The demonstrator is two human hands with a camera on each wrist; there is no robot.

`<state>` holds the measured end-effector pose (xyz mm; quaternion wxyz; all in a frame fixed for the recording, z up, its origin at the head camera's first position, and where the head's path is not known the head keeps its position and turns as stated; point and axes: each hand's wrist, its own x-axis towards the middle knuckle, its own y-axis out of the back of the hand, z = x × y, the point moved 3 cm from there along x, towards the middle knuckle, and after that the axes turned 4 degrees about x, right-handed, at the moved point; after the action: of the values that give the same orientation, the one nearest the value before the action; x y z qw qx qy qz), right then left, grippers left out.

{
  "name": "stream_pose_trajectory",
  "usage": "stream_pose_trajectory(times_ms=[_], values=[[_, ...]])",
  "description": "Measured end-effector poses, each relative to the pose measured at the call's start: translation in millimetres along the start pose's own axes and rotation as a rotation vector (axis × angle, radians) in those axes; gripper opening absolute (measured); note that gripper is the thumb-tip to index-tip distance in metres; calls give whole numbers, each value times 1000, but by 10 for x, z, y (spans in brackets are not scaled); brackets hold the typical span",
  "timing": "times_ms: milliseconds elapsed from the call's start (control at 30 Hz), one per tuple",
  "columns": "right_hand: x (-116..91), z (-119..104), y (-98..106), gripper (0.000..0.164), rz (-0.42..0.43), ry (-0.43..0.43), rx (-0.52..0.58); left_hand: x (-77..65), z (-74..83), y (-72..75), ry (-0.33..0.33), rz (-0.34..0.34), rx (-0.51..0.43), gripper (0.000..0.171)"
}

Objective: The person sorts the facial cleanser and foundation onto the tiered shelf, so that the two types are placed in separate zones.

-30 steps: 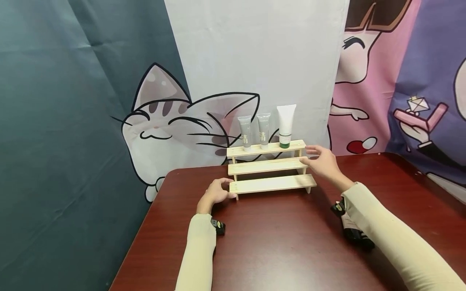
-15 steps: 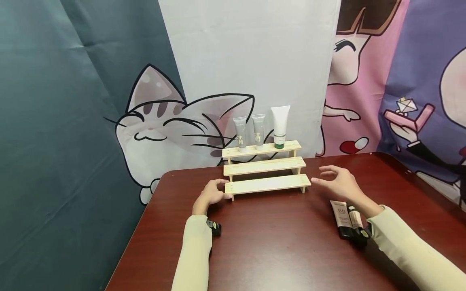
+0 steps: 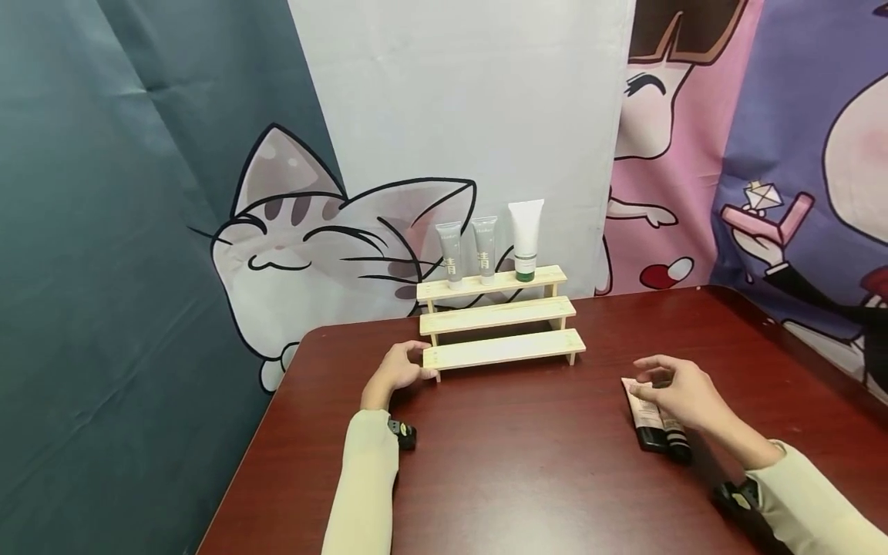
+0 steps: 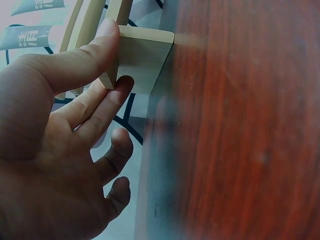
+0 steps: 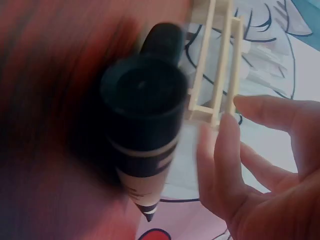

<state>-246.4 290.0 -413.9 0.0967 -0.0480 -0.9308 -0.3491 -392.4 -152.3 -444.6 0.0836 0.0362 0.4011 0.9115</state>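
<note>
A three-tier wooden display stand stands near the table's back edge. My left hand pinches the left end of its lowest board between thumb and fingers. On the top tier stand two grey translucent tubes and a taller white tube with a green cap. My right hand, fingers loosely bent and holding nothing, hovers over two cosmetic tubes lying side by side. One is a pale pink squeeze tube with a black cap; the other is a narrower black-capped tube, partly hidden by the hand.
The reddish-brown table extends in front of the stand. Right behind it hangs a printed cloth backdrop with cartoon figures. Black wrist cameras sit on both wrists.
My right hand has left the stand's right side and moved right and toward me, over the lying tubes. My left hand stays on the lowest board. The head view has shifted slightly right.
</note>
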Motion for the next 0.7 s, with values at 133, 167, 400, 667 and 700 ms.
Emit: stream_pose_trajectory(times_ms=[133,167,400,667,700], values=[[-81,11,-37,42,-12,-8,25,-13,-31,9,4,11,-14,54],[-97,14,-46,42,-10,-2,13,-20,-31,13,5,12,-20,54],[-140,38,-40,44,23,95,-156,-16,-36,17,10,11,-43,54],[-164,90,-51,47,-5,127,-324,3,-29,-17,0,2,-35,54],[-163,92,-64,48,-4,126,-331,2,-32,-15,1,4,-36,54]])
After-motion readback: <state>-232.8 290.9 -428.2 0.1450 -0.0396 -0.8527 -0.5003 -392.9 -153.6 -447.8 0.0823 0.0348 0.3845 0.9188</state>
